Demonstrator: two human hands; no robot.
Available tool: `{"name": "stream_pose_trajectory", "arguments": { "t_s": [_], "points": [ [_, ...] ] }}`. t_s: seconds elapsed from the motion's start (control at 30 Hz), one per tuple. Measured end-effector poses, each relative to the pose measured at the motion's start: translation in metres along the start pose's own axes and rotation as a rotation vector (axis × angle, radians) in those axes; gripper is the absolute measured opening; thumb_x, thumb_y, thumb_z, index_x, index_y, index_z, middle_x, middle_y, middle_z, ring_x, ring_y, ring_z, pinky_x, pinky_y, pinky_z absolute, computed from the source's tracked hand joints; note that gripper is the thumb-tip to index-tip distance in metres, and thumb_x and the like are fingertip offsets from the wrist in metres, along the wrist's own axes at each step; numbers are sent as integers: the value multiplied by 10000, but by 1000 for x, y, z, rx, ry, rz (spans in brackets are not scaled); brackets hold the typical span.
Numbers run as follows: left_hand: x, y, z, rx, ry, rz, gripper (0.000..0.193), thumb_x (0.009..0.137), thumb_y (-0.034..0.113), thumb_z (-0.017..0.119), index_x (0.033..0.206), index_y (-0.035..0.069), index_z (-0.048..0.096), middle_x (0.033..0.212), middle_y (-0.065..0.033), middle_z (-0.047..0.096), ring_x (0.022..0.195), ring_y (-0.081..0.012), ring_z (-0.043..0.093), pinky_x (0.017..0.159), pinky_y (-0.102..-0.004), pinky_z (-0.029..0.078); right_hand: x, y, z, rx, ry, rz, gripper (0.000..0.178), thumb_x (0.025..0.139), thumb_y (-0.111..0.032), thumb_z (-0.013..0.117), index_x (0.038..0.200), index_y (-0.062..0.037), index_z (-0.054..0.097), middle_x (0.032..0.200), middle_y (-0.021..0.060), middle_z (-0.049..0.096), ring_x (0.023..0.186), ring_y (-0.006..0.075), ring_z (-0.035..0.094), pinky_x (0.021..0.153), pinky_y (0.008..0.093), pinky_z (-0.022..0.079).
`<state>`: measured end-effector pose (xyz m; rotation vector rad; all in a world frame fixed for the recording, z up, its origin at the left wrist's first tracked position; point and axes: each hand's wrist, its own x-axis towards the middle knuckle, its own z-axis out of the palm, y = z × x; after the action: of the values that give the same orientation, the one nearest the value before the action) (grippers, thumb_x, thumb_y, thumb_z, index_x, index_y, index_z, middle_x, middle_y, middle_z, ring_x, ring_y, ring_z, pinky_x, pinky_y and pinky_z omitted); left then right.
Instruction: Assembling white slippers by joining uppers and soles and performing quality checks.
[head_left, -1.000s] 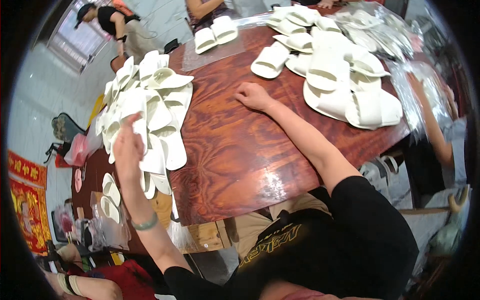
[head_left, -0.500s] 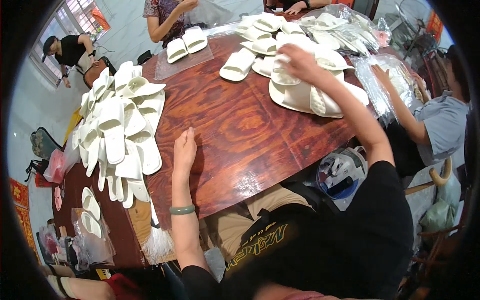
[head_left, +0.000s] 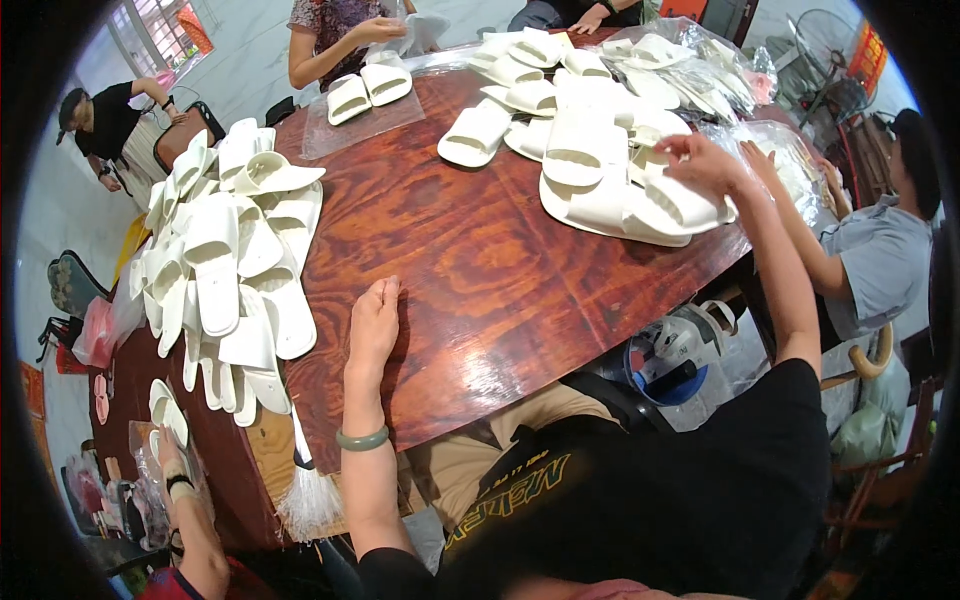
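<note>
My left hand point(head_left: 375, 322) rests on its edge on the wooden table, fingers loosely together and nothing visible in it. A green bangle point(head_left: 362, 439) circles that wrist. To its left rises a large heap of cream slippers point(head_left: 212, 255). My right hand point(head_left: 705, 165) is over the right-hand slipper pile point(head_left: 580, 145), fingers apart and slightly bent. Just under it lies a cream slipper point(head_left: 682, 203) at the pile's near right end; whether the fingertips touch it I cannot tell.
A pair of slippers point(head_left: 370, 93) lies on a clear bag at the far side, before a co-worker. Bagged slippers point(head_left: 685, 65) fill the far right. Another person handles plastic point(head_left: 795, 165) at right. A bucket point(head_left: 665, 370) stands below the table's right edge. A white tassel point(head_left: 312, 500) hangs near my left arm.
My right hand has moved right and nearer across the slipper pile. Slippers at its near end lie differently. My left hand has shifted slightly. A co-worker's hand now reaches the slippers at lower left.
</note>
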<state>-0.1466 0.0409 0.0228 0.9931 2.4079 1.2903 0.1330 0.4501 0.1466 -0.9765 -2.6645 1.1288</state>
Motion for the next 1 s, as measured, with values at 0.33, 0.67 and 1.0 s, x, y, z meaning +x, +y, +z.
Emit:
{"name": "stream_pose_trajectory", "arguments": {
  "t_s": [0.33, 0.67, 1.0],
  "points": [
    [-6, -8, -4, -21, -30, -6, 358, 934, 282, 431, 945, -33, 600, 954, -220, 631, 916, -336, 609, 776, -390, 465, 115, -62, 28, -637, -275, -194, 465, 761, -329, 677, 1116, -32, 628, 991, 125, 668, 873, 176, 611, 796, 333, 485],
    [-17, -7, -27, -18, 435, -34, 385, 935, 339, 433, 827, -2, 576, 808, -234, 611, 769, -397, 594, 682, -487, 446, 38, -105, 137, 655, -369, -3, 217, 862, -163, 581, 1029, -25, 568, 946, 53, 615, 833, 131, 587, 737, 259, 493],
    [-98, 40, -69, 48, 315, -154, 353, 892, 321, 533, 1131, 62, 544, 888, -199, 648, 860, -368, 626, 693, -442, 492, -39, -203, 250, 791, -627, 21, 409, 920, -173, 536, 1276, 11, 456, 1162, 69, 566, 976, 161, 594, 759, 297, 497]
  ]
}}
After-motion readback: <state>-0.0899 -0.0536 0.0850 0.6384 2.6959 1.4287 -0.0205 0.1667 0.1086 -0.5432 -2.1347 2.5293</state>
